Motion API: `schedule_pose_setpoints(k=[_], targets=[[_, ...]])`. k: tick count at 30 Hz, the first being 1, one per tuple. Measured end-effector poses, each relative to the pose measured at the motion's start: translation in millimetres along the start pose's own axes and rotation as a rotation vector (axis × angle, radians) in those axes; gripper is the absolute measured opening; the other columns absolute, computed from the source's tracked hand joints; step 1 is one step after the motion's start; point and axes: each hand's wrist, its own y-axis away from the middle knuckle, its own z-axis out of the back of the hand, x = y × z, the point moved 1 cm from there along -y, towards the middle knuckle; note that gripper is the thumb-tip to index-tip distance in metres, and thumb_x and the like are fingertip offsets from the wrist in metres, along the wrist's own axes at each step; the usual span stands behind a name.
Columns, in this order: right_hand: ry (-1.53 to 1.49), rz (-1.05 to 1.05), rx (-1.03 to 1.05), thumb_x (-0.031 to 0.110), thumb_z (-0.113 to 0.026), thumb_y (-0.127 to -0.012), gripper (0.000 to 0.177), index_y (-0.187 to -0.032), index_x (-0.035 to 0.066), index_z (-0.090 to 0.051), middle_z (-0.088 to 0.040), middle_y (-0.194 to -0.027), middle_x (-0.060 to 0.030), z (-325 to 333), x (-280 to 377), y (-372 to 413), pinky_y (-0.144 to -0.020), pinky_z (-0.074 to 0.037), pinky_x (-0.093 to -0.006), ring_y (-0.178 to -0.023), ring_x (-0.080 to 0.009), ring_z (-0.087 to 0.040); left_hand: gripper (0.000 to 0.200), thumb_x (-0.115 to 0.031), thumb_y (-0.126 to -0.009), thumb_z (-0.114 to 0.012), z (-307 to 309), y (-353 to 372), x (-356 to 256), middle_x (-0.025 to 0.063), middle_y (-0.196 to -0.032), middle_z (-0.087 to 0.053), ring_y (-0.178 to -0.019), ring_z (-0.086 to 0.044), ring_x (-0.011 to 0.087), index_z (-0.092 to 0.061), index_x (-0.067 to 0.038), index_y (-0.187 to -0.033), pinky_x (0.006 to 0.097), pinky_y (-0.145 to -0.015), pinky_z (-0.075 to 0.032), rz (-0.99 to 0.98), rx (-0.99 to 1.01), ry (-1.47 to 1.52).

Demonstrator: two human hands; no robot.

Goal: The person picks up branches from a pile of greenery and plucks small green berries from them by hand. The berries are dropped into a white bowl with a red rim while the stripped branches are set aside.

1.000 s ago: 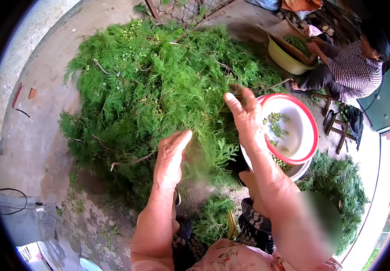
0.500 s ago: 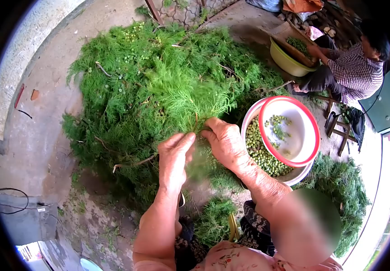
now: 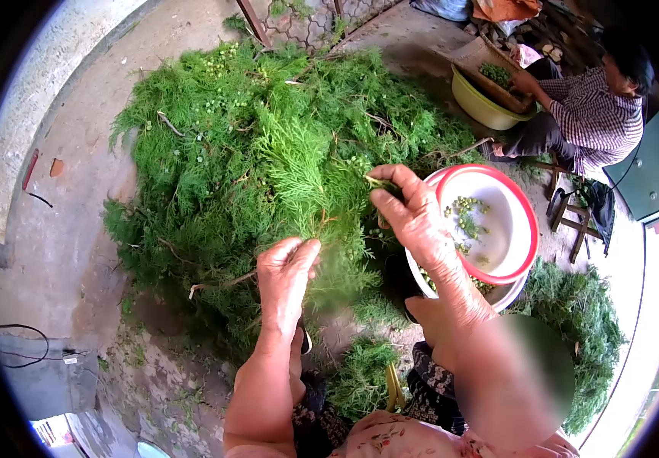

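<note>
right hand now apart from left hand, curled round green bit, seemingly plucked free; left pinches leafy sprig just ahead.

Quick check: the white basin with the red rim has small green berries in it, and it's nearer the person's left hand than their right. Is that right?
Not quite: the hand is wrong. In the head view, the white basin with the red rim, with small green berries in it, is nearer the person's right hand than their left.
</note>
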Motion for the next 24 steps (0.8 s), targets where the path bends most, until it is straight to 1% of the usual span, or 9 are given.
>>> schedule_pose_setpoints(k=[4, 5, 8, 12, 13, 16, 20, 21, 24], targets=[[-0.121, -0.300, -0.180, 0.007, -0.061, -0.080, 0.025, -0.104, 0.001, -0.055, -0.059, -0.081, -0.0071, 0.8, -3.6, 3.7, -0.063, -0.046, -0.0269, -0.071, -0.0116, -0.054, 0.015, -0.009, -0.080, -0.063, -1.4, -2.8, 1.1, 0.0012, -0.058, -0.056, -0.044, -0.045, 0.0052, -0.058, -0.005, -0.067, 0.0201, -0.041, -0.032, -0.025, 0.005, -0.060], [-0.217, -0.431, -0.133, 0.018, -0.069, -0.077, 0.042, -0.111, 0.000, -0.053, -0.061, -0.092, -0.0122, 6.9, -10.0, 1.4, -0.072, -0.048, -0.0303, -0.083, -0.0173, -0.057, 0.016, -0.009, -0.080, -0.063, -1.9, -2.8, -0.4, 0.0005, -0.057, -0.056, -0.044, -0.045, 0.0050, -0.057, -0.005, -0.066, 0.0201, -0.041, -0.032, -0.036, 0.001, -0.075], [-0.109, -0.261, 0.071, 0.029, -0.073, -0.072, 0.054, -0.113, 0.001, -0.051, -0.055, -0.074, 0.0009, 0.6, -10.5, 4.3, -0.049, -0.037, -0.0196, -0.056, -0.0046, -0.046, 0.020, -0.009, -0.080, -0.064, -2.6, -4.2, 5.2, -0.0014, -0.055, -0.052, -0.044, -0.044, 0.0045, -0.055, -0.006, -0.063, 0.0200, -0.040, -0.031, -0.066, 0.014, -0.117], [0.423, -0.115, 0.203, 0.031, -0.073, -0.070, 0.042, -0.085, -0.004, -0.056, -0.059, -0.078, -0.0225, -14.6, -2.3, 7.3, -0.061, -0.046, -0.0371, -0.066, -0.0303, -0.058, 0.031, -0.010, -0.081, -0.063, -10.4, -2.8, 2.0, -0.0047, -0.052, -0.042, -0.045, -0.037, 0.0031, -0.045, -0.005, -0.056, 0.0208, -0.039, -0.028, -0.072, 0.014, -0.110], [0.463, -0.043, 0.106, 0.024, -0.071, -0.073, 0.036, -0.065, -0.004, -0.049, -0.051, -0.061, -0.0216, -20.4, -8.0, 10.2, -0.053, -0.041, -0.0401, -0.053, -0.0348, -0.050, 0.031, -0.010, -0.081, -0.062, -11.7, -2.6, 1.8, -0.0052, -0.052, -0.041, -0.045, -0.037, 0.0029, -0.045, -0.006, -0.057, 0.0206, -0.039, -0.028, -0.078, 0.008, -0.133], [0.369, 0.041, 0.099, 0.020, -0.069, -0.075, 0.035, -0.059, -0.004, -0.049, -0.049, -0.058, -0.0219, -26.7, -22.9, 13.9, -0.050, -0.039, -0.0398, -0.050, -0.0357, -0.047, 0.023, -0.012, -0.081, -0.063, -6.5, -6.3, 4.2, -0.0037, -0.058, -0.050, -0.047, -0.044, 0.0037, -0.050, -0.007, -0.063, 0.0198, -0.041, -0.033, -0.043, 0.057, -0.137], [0.164, -0.189, 0.237, 0.020, -0.066, -0.078, 0.037, -0.057, -0.004, -0.047, -0.041, -0.052, -0.0188, -30.7, -28.8, 18.5, -0.046, -0.037, -0.0369, -0.044, -0.0216, -0.043, 0.014, -0.013, -0.083, -0.062, -10.9, -7.5, -0.3, -0.0032, -0.067, -0.055, -0.051, -0.046, 0.0038, -0.056, -0.007, -0.071, 0.0195, -0.045, -0.037, 0.027, 0.079, 0.017], [0.098, -0.241, 0.292, 0.021, -0.065, -0.080, 0.036, -0.058, -0.002, -0.049, -0.041, -0.049, -0.0108, -31.2, -29.3, 18.3, -0.045, -0.036, -0.0330, -0.046, -0.0115, -0.040, 0.012, -0.013, -0.083, -0.062, -12.4, -7.0, -1.8, -0.0030, -0.069, -0.056, -0.052, -0.046, 0.0039, -0.057, -0.007, -0.074, 0.0196, -0.046, -0.037, 0.043, 0.083, 0.050], [-0.240, -0.505, 0.299, 0.023, -0.065, -0.081, 0.033, -0.061, 0.000, -0.053, -0.042, -0.049, -0.0018, -30.0, -19.0, 22.3, -0.043, -0.034, -0.0297, -0.047, -0.0081, -0.040, 0.007, -0.011, -0.082, -0.062, -8.9, -5.7, 2.5, -0.0020, -0.069, -0.058, -0.053, -0.047, 0.0043, -0.061, -0.005, -0.079, 0.0193, -0.047, -0.037, 0.032, 0.092, 0.127]])
